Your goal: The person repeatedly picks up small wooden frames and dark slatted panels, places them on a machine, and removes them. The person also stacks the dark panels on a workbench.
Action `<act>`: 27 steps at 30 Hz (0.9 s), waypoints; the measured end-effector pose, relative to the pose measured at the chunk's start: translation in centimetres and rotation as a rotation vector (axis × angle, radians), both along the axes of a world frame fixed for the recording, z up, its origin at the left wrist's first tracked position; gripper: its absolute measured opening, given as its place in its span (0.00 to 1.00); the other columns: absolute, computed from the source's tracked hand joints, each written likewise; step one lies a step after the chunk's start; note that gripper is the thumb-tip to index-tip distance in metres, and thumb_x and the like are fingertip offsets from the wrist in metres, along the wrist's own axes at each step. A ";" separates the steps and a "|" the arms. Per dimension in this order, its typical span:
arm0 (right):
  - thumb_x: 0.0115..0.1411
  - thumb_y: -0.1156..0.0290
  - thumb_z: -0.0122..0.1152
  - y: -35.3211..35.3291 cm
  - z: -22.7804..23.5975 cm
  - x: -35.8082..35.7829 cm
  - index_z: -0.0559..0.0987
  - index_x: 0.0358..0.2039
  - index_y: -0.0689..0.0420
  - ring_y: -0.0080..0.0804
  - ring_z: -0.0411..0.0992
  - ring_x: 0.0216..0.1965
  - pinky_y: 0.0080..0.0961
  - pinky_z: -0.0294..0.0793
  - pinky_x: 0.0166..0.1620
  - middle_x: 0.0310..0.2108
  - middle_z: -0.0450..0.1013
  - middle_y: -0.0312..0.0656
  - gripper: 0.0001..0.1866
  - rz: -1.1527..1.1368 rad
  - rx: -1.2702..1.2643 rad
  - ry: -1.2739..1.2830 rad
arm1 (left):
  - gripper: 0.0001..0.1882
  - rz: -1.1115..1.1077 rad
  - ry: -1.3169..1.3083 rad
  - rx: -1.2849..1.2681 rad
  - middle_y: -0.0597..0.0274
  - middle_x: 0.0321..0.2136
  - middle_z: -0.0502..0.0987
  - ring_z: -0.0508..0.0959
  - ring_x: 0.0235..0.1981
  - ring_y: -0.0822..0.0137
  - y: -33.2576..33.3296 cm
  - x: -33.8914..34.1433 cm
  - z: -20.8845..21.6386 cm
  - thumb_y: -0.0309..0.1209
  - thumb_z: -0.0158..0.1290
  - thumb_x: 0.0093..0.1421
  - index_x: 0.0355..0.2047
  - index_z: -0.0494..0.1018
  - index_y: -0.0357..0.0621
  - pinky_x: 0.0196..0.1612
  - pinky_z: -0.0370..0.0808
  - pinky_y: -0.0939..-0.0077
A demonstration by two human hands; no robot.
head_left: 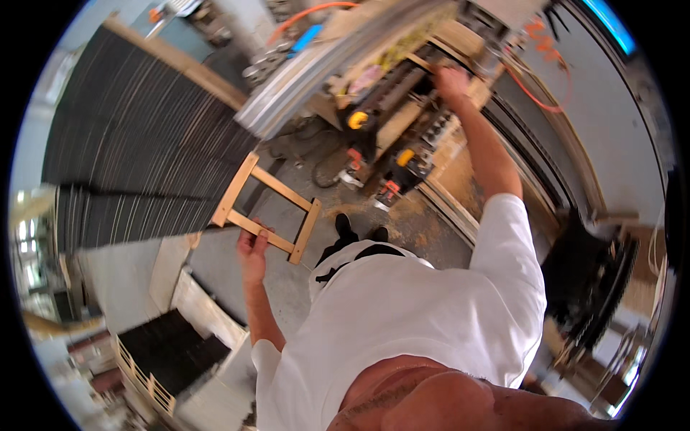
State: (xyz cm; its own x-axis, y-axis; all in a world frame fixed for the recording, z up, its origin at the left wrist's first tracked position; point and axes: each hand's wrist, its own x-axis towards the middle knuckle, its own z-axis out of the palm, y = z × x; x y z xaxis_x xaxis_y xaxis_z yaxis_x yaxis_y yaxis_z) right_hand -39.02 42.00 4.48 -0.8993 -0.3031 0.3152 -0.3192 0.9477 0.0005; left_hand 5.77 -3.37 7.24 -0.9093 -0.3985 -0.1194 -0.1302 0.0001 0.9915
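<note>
My left hand (253,251) is closed on one bar of a small light-wood frame (282,189). The frame has four bars around an open middle, and two of its bars run on past the corners. It is held up off the floor, beside a tall dark stack. Stretched far forward, my right hand (451,82) is down in the upper part of a woodworking machine (413,147). Its fingers are too hidden and blurred to show what they touch. A pale wooden strip (419,62) lies next to that hand.
A tall stack of thin dark sheets (144,136) rises at the left. Sawdust lies on the floor (420,226) by the machine. A grey metal rail (302,75) crosses ahead, and an orange hose (535,104) hangs at the right. Dark pieces fill a bin (172,352) behind left.
</note>
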 end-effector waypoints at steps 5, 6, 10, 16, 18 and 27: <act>0.55 0.61 0.60 0.4 1.2 0.7 0.75 0.49 0.45 0.47 0.74 0.39 0.43 0.72 0.41 0.37 0.77 0.46 0.19 -0.159 0.024 -0.134 | 0.12 0.246 0.142 -0.176 0.61 0.30 0.75 0.76 0.29 0.72 -3.6 3.2 12.4 0.32 0.47 0.64 0.43 0.69 0.34 0.31 0.74 0.78; 0.53 0.59 0.62 0.4 1.5 0.6 0.76 0.49 0.45 0.47 0.74 0.40 0.44 0.72 0.40 0.38 0.77 0.48 0.21 -0.110 0.069 -0.086 | 0.12 0.301 0.155 -0.177 0.61 0.29 0.74 0.75 0.27 0.72 -5.1 4.4 14.5 0.31 0.46 0.64 0.41 0.70 0.34 0.30 0.74 0.77; 0.59 0.58 0.58 -1.6 3.0 1.7 0.77 0.49 0.51 0.48 0.72 0.45 0.43 0.71 0.47 0.42 0.76 0.47 0.19 0.067 -0.185 0.244 | 0.14 0.540 0.343 -0.343 0.60 0.26 0.74 0.74 0.25 0.73 -11.4 8.8 21.9 0.34 0.46 0.64 0.40 0.71 0.34 0.28 0.71 0.81; 0.62 0.69 0.57 -14.5 9.8 15.4 0.78 0.44 0.62 0.31 0.75 0.39 0.26 0.73 0.43 0.38 0.77 0.46 0.13 0.335 -0.867 0.099 | 0.17 0.707 0.533 -0.289 0.60 0.27 0.76 0.71 0.22 0.73 -28.0 11.9 33.7 0.37 0.45 0.65 0.45 0.70 0.35 0.26 0.69 0.81; 0.61 0.72 0.57 -18.8 10.4 20.3 0.78 0.40 0.64 0.30 0.75 0.38 0.25 0.73 0.43 0.37 0.77 0.46 0.10 0.378 -0.905 -0.003 | 0.15 0.666 0.557 -0.225 0.59 0.27 0.76 0.71 0.21 0.71 -36.5 12.3 36.7 0.37 0.44 0.66 0.43 0.69 0.36 0.25 0.71 0.79; 0.56 0.74 0.61 -27.0 2.2 31.4 0.79 0.38 0.62 0.31 0.75 0.31 0.24 0.73 0.37 0.30 0.77 0.46 0.09 0.204 -0.708 -0.328 | 0.14 0.424 0.110 -0.234 0.60 0.24 0.76 0.76 0.18 0.69 -57.1 1.1 38.6 0.37 0.40 0.67 0.38 0.71 0.40 0.17 0.73 0.81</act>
State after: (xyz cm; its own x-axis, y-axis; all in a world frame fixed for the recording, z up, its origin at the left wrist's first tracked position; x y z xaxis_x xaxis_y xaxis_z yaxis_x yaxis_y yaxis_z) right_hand -7.62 15.02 6.67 -0.9279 -0.2983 0.2236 -0.3656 0.6109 -0.7022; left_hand 6.86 -60.48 45.81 -0.6635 -0.7408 0.1049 -0.0620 0.1942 0.9790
